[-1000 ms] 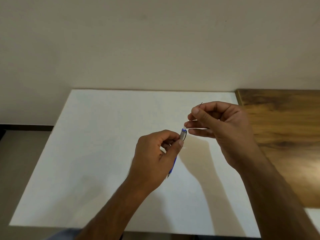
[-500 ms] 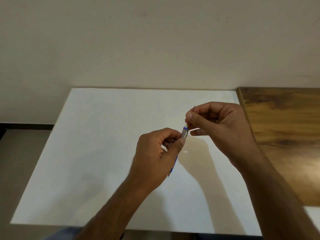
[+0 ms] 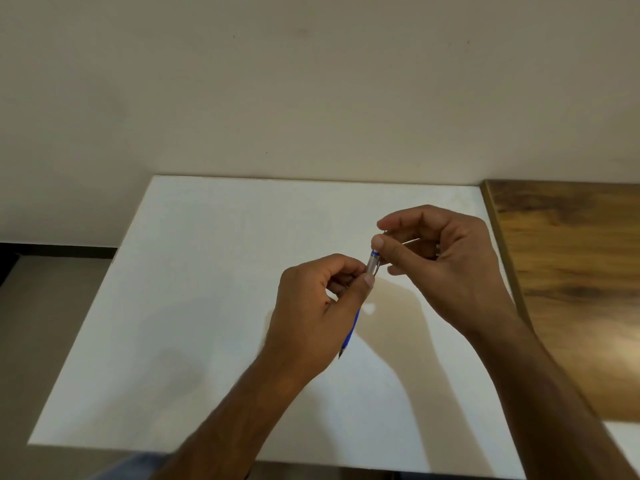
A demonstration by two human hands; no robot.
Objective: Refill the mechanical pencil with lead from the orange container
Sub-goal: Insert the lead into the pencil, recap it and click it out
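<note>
My left hand [image 3: 313, 317] grips a blue mechanical pencil [image 3: 373, 265] above the white table, its silver top end pointing up and right, its tip [image 3: 341, 353] sticking out below my palm. My right hand [image 3: 446, 265] is right at the pencil's top end, thumb and fingers pinched on a thin dark lead [image 3: 408, 242] that shows faintly between the fingers. The orange container is not in view.
A white tabletop [image 3: 207, 306] lies under both hands, against a beige wall. A brown wooden surface [image 3: 571, 271] adjoins it on the right. Floor shows past the table's left edge.
My right hand has moved down and left, bringing the lead to the pencil's top end. The left hand has held the pencil almost still.
</note>
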